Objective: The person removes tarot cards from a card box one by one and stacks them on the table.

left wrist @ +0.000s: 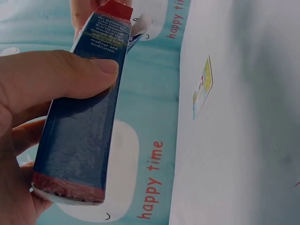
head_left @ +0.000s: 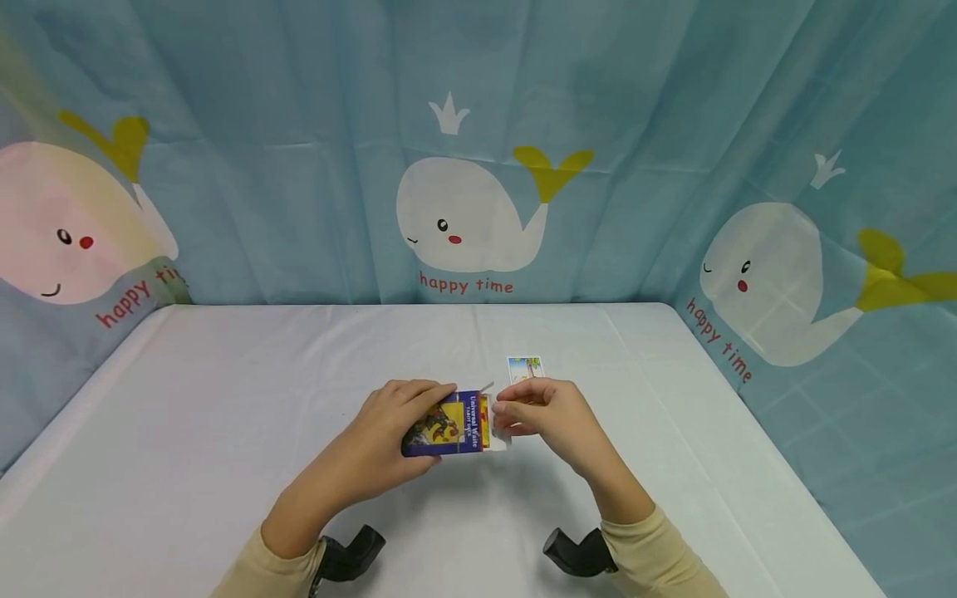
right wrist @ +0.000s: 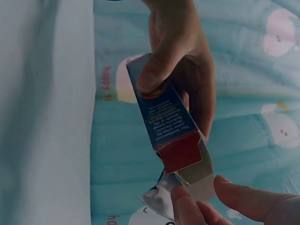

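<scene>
A blue tarot card box is gripped in my left hand, its printed front up and its opened end to the right. In the left wrist view my thumb lies across the narrow blue side of the box. My right hand is at the opened end, thumb and fingers on either side of the pale end flap. A red side flap stands out beside it. A yellow and red edge shows inside the opening; the rest of the contents is hidden.
A small picture card lies on the white tabletop just beyond my right hand, which partly covers it. Blue curtains with whale prints stand behind and at both sides. Black wrist mounts stick out below my hands.
</scene>
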Action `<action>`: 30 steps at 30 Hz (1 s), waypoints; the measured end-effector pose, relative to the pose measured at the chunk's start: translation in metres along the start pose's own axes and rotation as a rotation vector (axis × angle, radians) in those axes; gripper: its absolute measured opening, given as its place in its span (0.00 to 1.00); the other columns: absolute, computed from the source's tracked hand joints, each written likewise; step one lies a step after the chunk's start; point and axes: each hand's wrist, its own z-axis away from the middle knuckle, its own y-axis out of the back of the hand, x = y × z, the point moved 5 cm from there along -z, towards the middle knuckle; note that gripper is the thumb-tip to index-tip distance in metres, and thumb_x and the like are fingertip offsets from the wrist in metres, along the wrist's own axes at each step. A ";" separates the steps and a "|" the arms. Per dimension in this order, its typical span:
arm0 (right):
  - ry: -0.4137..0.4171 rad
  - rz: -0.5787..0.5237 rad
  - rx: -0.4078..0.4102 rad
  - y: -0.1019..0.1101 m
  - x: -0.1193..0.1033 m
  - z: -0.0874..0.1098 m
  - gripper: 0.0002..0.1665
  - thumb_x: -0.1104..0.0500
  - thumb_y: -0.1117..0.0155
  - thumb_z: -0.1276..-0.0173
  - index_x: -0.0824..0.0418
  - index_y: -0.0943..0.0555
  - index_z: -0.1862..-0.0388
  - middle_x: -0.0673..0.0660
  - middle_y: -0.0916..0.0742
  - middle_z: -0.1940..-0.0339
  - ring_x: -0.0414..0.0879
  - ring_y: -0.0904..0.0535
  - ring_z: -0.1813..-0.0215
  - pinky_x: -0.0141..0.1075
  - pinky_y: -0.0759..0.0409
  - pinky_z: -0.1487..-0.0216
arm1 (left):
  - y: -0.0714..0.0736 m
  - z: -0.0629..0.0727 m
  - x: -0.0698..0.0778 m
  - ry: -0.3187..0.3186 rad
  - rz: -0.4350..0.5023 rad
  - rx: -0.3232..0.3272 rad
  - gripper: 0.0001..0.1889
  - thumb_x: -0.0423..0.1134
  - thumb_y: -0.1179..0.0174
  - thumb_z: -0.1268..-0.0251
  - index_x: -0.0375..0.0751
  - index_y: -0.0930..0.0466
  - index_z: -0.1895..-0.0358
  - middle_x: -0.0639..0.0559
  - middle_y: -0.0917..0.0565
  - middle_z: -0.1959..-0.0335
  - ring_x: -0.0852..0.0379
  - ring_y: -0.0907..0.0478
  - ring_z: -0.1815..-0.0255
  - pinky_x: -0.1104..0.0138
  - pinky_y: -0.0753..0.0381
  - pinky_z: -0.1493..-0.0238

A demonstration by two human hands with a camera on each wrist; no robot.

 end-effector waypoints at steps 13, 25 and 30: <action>-0.015 0.041 0.006 -0.005 0.007 -0.004 0.13 0.59 0.29 0.36 0.69 0.16 0.60 0.57 0.11 0.69 0.43 0.16 0.71 0.38 0.13 0.64 | 0.000 0.001 0.009 -0.016 -0.005 -0.011 0.40 0.42 0.24 0.51 0.47 0.29 0.30 0.49 0.23 0.35 0.48 0.29 0.36 0.46 0.30 0.35; -0.026 0.055 0.014 -0.005 0.009 -0.007 0.11 0.61 0.30 0.36 0.69 0.17 0.61 0.58 0.11 0.69 0.43 0.15 0.73 0.44 0.12 0.63 | -0.001 0.001 0.008 -0.016 -0.008 -0.012 0.41 0.42 0.23 0.51 0.48 0.29 0.30 0.49 0.23 0.35 0.48 0.29 0.36 0.46 0.30 0.35; -0.021 0.060 0.022 0.003 0.007 -0.008 0.12 0.60 0.30 0.37 0.68 0.16 0.59 0.58 0.11 0.67 0.43 0.14 0.69 0.42 0.13 0.62 | 0.001 0.000 0.005 -0.026 -0.011 0.007 0.41 0.42 0.23 0.51 0.47 0.29 0.30 0.48 0.23 0.35 0.48 0.29 0.36 0.47 0.30 0.36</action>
